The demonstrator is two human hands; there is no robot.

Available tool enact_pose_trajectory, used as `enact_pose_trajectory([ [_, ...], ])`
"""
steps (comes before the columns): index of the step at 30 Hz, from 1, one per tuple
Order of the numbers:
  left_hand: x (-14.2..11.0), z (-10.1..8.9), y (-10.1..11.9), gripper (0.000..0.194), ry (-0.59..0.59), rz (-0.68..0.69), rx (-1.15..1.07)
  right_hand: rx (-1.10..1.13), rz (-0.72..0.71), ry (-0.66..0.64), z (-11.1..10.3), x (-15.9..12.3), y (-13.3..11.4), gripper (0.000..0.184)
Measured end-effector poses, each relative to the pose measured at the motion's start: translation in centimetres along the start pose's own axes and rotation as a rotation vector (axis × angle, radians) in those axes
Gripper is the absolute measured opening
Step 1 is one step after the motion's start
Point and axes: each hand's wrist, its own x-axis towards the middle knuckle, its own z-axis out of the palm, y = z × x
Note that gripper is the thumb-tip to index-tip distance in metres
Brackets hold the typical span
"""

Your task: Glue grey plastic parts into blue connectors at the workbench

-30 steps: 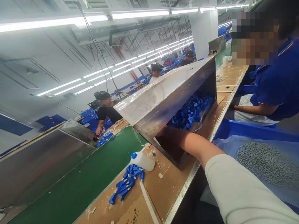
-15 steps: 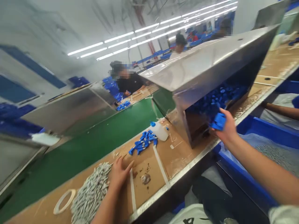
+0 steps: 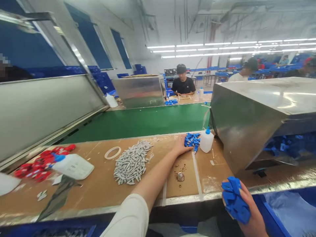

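Observation:
My right hand (image 3: 249, 210) is closed round a bunch of blue plastic parts (image 3: 234, 199), held low over the front edge of the bench (image 3: 103, 187). My left hand (image 3: 181, 148) reaches across the bench and rests against a small heap of blue parts (image 3: 192, 139), its fingers curled at the heap's near side. A white squeeze bottle with a blue cap (image 3: 206, 140) stands just right of that heap. A pile of small grey parts (image 3: 131, 161) lies left of my left forearm.
A steel hopper (image 3: 256, 112) full of blue parts fills the right. A green conveyor belt (image 3: 148, 120) runs behind the bench. Red parts (image 3: 41, 161), a lying white bottle (image 3: 72, 165), a tape ring (image 3: 112, 152) and a small metal cup (image 3: 180, 176) sit on the bench. A person (image 3: 183, 82) works opposite.
My view swung left and levelled. The right hand pulled out of the hopper with blue parts and dropped to the bench edge. The left hand moved from the grey pile to the blue heap.

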Motion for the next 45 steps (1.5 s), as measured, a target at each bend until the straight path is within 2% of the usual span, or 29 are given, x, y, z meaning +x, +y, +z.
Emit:
enact_pose_trajectory([
  [2,-0.1,-0.8,0.1,0.107,0.013,-0.012,-0.051,-0.078,-0.055,-0.185,4.9,2.0,-0.8,0.060],
  [4,-0.9,-2.9,-0.1,0.095,0.139,-0.069,-0.250,-0.199,-0.169,-0.360,10.5,4.8,-1.2,0.053],
  [7,-3.6,-6.8,-1.1,0.073,0.355,-0.158,-0.534,-0.497,-0.434,-0.593,18.9,9.9,-0.1,0.043],
  [9,-6.0,-8.6,-1.9,0.072,0.384,-0.219,-0.672,-0.809,-0.677,-0.775,23.7,13.0,1.8,0.037],
  [11,-8.0,-9.3,-2.5,0.070,0.374,-0.301,-0.896,-1.035,-0.849,-0.921,27.6,15.2,4.1,0.033],
  [14,-9.0,-8.6,-3.3,0.065,0.462,-0.368,-1.120,-1.187,-0.942,-1.099,31.4,16.8,7.1,0.033],
  [17,-8.4,-8.0,-4.2,0.054,0.697,-0.372,-1.080,-1.332,-1.044,-1.227,32.8,17.9,8.6,0.044],
  [19,-8.1,-8.0,-4.8,0.042,0.825,-0.382,-1.036,-1.434,-1.124,-1.244,32.8,18.8,9.0,0.049],
  [22,-8.0,-8.2,-5.4,0.031,0.928,-0.392,-0.990,-1.539,-1.166,-1.242,32.1,20.1,9.2,0.048],
  [25,-8.1,-8.8,-5.0,0.030,0.995,-0.394,-0.985,-1.570,-1.153,-1.216,31.4,20.7,9.4,0.045],
  [27,-8.4,-9.7,-4.3,0.037,1.045,-0.380,-1.048,-1.577,-1.164,-1.146,31.3,20.5,9.6,0.043],
  [31,-10.1,-13.2,-3.0,0.055,1.148,-0.278,-1.438,-1.550,-1.250,-0.957,31.7,18.6,9.7,0.039],
  [32,-10.8,-14.3,-2.9,0.055,1.175,-0.241,-1.499,-1.544,-1.290,-0.998,32.0,18.0,9.7,0.038],
  [33,-11.4,-15.3,-2.8,0.052,1.199,-0.200,-1.529,-1.550,-1.326,-1.103,32.3,17.5,9.5,0.036],
  [36,-12.5,-17.6,-3.1,0.041,1.220,-0.074,-1.631,-1.647,-1.346,-1.554,33.4,16.3,9.0,0.023],
  [37,-12.7,-18.0,-3.2,0.037,1.218,-0.037,-1.678,-1.689,-1.335,-1.621,33.8,16.1,8.9,0.021],
  [41,-12.3,-18.3,-3.3,0.024,1.192,0.040,-1.773,-1.675,-1.314,-1.506,35.4,15.5,9.8,0.023],
  [45,-12.1,-17.8,-2.7,0.025,1.029,0.063,-1.735,-1.582,-1.074,-1.556,36.9,14.6,12.8,0.024],
])
